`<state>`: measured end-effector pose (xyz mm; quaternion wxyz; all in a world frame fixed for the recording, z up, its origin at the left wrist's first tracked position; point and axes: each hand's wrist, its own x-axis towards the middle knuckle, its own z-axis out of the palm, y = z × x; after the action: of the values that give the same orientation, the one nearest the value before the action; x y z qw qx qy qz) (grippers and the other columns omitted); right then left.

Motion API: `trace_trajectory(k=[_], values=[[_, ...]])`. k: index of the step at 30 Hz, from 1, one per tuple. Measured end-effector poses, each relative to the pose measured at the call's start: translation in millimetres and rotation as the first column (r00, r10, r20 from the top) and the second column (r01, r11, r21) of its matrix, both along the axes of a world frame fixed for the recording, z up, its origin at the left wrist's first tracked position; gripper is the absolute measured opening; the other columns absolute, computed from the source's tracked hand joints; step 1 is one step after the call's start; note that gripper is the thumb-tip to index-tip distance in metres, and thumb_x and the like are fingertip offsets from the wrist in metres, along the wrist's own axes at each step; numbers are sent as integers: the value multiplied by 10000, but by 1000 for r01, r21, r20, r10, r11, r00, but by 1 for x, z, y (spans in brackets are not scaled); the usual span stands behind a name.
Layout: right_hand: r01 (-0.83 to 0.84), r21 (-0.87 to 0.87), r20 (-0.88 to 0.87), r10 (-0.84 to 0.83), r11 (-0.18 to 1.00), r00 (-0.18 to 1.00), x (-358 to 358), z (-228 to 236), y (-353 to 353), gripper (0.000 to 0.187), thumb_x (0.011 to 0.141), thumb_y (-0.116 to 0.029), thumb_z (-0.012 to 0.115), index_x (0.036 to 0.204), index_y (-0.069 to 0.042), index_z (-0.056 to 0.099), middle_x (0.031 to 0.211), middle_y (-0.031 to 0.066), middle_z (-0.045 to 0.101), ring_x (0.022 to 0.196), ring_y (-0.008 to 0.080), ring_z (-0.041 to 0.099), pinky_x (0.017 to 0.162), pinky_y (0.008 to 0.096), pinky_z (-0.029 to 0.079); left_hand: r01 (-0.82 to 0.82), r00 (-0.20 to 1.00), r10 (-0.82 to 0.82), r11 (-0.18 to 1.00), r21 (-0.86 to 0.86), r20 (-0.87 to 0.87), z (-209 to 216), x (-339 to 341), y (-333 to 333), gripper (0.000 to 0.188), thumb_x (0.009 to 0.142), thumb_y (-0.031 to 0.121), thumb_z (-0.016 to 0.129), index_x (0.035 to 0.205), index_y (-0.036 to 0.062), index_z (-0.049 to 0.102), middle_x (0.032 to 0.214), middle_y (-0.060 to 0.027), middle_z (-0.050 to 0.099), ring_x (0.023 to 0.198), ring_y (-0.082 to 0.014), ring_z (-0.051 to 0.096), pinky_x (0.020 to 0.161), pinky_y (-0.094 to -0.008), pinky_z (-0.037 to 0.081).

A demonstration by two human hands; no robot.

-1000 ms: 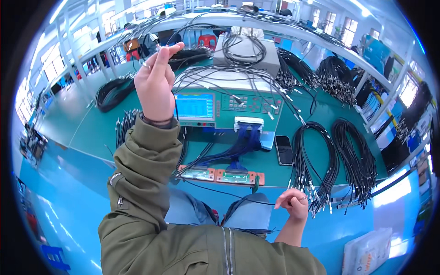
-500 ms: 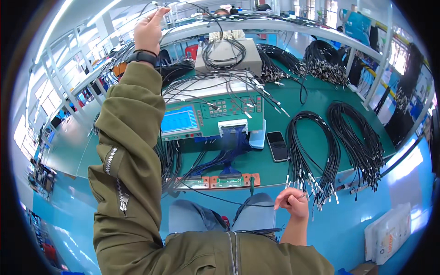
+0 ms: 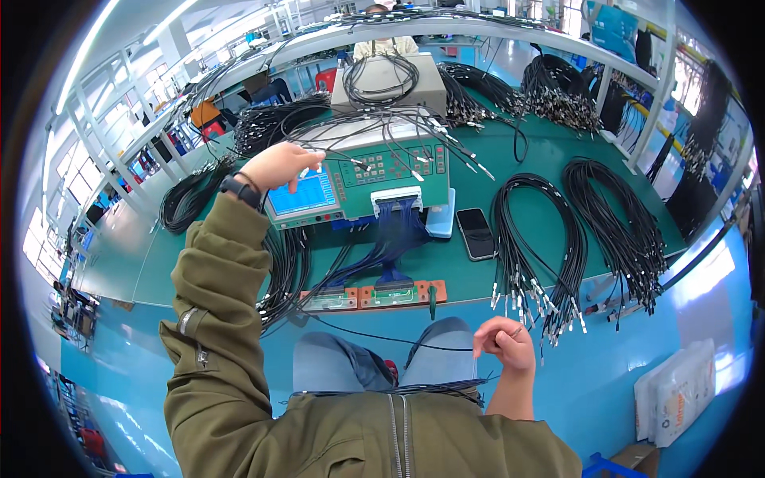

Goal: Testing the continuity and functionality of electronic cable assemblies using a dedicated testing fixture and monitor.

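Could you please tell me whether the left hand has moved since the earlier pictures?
Yes. Judged against the screen, the left hand has come down: half a second ago well above it in view, now overlapping its upper-left part.

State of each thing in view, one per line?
Left hand: raised before screen, grip unclear
Right hand: curled on black cable
Black cable: slack
Screen: lit, partly covered
White connector: plugged into tester
Phone: face up, dark
Right bundles: bent into loops

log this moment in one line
left hand: by screen, grip unclear | right hand: holding black cable | phone: flat on table
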<state>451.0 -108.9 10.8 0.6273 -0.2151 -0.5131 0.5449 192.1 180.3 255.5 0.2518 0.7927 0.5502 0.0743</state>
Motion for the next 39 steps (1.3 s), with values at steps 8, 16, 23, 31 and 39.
trace_trajectory(k=[8, 16, 23, 31, 39], values=[[302, -90, -639, -288, 949, 713, -4, 8, 5, 502, 910, -464, 347, 1153, -43, 471, 709, 15, 415, 614, 104, 363, 532, 231, 307, 137, 246, -98, 988, 66, 964, -15, -121, -96, 418, 856, 111, 408, 1243, -40, 371, 924, -51, 493, 679, -54, 362, 568, -168, 298], [603, -107, -495, -568, 791, 658, -6, 16, 4, 312, 948, -271, 341, 1108, -54, 497, 681, 7, 432, 598, 111, 370, 554, 226, 301, -64, 537, -202, 958, 278, 819, -136, -201, -185, 499, 872, 241, 503, 1280, -19, 382, 902, -126, 607, 674, -115, 481, 590, -187, 343], [460, -458, -9, -521, 761, 853, -121, -49, 34, 225, 930, -173, 363, 959, -21, 526, 573, 11, 442, 518, 81, 355, 496, 209, 294, 9, 626, 113, 988, -152, 771, -248, -85, -183, 170, 870, 40, 424, 1026, -14, 463, 881, -159, 616, 635, -156, 572, 581, -220, 450], [513, -576, 250, -460, 637, 852, -154, -92, 85, 191, 901, -157, 403, 846, -36, 541, 587, -5, 428, 532, 57, 363, 477, 175, 272, 103, 434, 401, 868, -487, 807, -301, -70, -173, 159, 902, 163, 438, 869, 22, 503, 614, -24, 517, 510, -71, 423, 463, -176, 331], [481, -594, 262, -410, 645, 873, -152, -90, 88, 191, 900, -156, 400, 830, -33, 529, 559, -9, 415, 500, 51, 320, 447, 182, 242, 41, 222, 650, 738, -673, 726, -321, -73, -149, 204, 906, 206, 424, 811, 47, 508, 566, 9, 440, 468, -46, 314, 425, -174, 252]])
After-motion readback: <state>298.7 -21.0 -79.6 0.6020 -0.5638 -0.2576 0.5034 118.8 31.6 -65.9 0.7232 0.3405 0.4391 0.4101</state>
